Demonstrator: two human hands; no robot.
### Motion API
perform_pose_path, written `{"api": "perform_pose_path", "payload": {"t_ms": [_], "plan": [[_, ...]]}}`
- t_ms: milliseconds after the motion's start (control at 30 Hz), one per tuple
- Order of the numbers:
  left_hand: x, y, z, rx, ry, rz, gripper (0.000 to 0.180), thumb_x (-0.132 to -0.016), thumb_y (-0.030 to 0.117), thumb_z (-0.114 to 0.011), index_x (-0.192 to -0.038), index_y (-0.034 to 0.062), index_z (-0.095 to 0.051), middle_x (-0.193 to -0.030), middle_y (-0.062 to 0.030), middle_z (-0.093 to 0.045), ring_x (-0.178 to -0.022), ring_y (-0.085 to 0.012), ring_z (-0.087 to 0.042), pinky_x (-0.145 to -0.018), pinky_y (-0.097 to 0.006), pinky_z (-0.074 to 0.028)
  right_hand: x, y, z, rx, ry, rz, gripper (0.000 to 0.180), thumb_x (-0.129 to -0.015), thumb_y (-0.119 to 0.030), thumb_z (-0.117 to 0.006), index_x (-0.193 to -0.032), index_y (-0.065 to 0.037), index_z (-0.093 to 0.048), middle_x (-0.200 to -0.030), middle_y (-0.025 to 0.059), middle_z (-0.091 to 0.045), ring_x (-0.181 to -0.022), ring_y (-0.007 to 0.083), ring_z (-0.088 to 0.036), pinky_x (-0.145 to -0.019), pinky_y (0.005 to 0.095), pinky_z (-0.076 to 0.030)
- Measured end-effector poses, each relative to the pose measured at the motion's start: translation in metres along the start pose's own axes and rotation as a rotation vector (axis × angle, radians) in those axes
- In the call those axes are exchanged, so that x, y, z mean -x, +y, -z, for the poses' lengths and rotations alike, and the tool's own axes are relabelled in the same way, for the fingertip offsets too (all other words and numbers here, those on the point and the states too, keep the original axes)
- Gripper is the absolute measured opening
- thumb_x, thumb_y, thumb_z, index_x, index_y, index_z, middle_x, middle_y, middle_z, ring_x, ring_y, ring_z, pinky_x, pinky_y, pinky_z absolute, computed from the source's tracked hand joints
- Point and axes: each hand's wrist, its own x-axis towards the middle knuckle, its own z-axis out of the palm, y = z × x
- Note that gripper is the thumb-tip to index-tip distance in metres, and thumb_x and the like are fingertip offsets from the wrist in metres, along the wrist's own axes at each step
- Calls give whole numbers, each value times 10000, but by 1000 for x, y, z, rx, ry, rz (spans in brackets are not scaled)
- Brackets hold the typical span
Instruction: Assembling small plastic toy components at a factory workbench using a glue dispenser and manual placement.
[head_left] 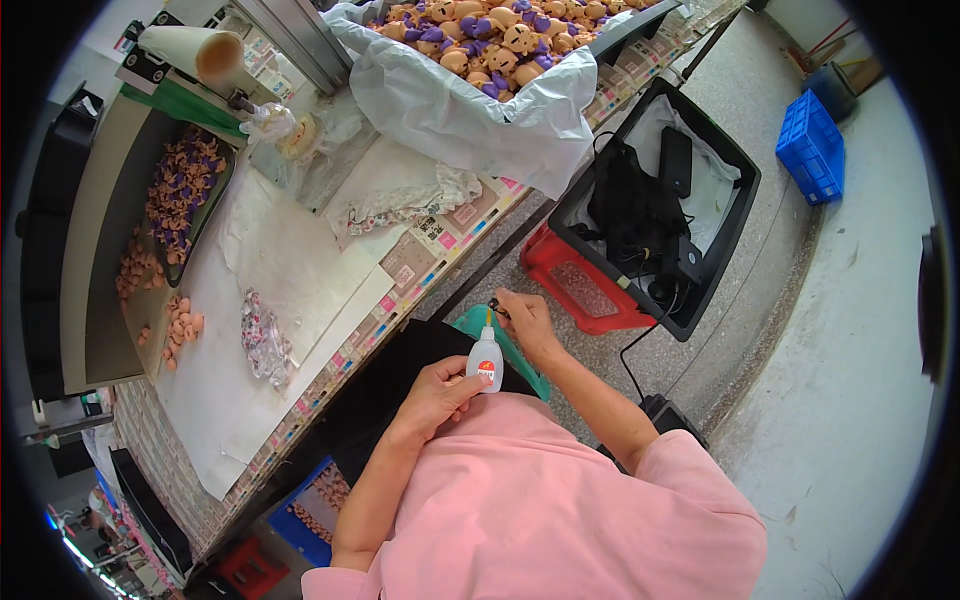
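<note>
In front of my body, my left hand (436, 398) is closed round a small translucent white squeeze bottle (486, 352) with a red and white label. The bottle stands roughly upright, and its thin yellowish nozzle points away from me. Beside the nozzle's tip, my right hand (530, 322) pinches a small dark piece (495, 304), too small to name. Whether that piece touches the nozzle I cannot tell. Something green (530, 368) shows below my right wrist, partly hidden by the bottle and my arm.
To the left, a paper-covered worktable (290, 240) carries loose peach-coloured pieces (182, 328), a tray of purple and peach parts (185, 190) and crumpled cloth (264, 335). A lined bin of small figures (500, 45) stands at its far end. Right of it, a black crate (725, 270) rests above a red one (570, 285).
</note>
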Motion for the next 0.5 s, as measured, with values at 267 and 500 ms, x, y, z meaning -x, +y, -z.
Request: {"api": "perform_pose_path", "payload": {"t_ms": [267,500], "plan": [[-1,-2,2,-11,-8,-10,199,-821,211,-709,-927,57,-641,-652,41,-526,-515,-20,-453,-435,-180,-347,1,-4,2,-17,-13,-80,471,-932,-347,-513,-559,-61,-495,-526,-43,-417,-490,50,-340,-469,255,-245],[0,-2,5,-12,-1,-7,183,-824,202,-701,-919,56,-645,-641,42,-526,-509,-19,-450,-434,-181,-346,0,-7,0,-25,-15,-115,471,-930,-330,-528,-557,-43,-501,-561,-24,-469,-545,59,-393,-507,263,-301]]}}
